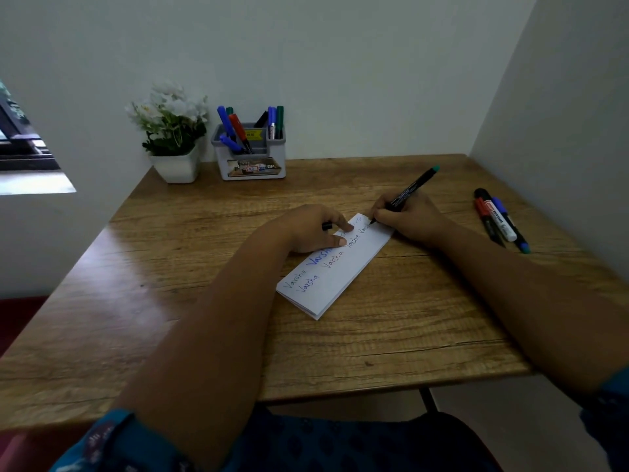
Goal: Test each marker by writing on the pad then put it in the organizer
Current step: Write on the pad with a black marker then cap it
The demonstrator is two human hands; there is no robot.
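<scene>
The right hand [410, 218] pinches a black marker [406, 194] with a green end, its tip touching the far end of the pad [335, 267], where a word is being written. The left hand [315, 229] rests on the pad just beside it, fingertips pressing the paper flat, and it curls around a small black piece [327, 226], probably the marker's cap, though too little of it shows to be sure. The two hands are near each other but apart.

The pad lies slanted under both hands, with the same word repeated along it in two rows. To the right of the right hand, well apart, a small bunch of markers [498, 221] lies on the table [204, 318], seemingly waiting for their test. Beyond the left hand, against the wall, the organizer [250, 153] already holds several markers upright, with a flower pot [175, 165] beside it.

The writing sits close to the pad's far corner, so the tip could run off the paper and mark the wood. If the left hand lifts early, the pad may slide under the stroke. The loose markers sit near the table's right edge and a careless reach might roll one off.
</scene>
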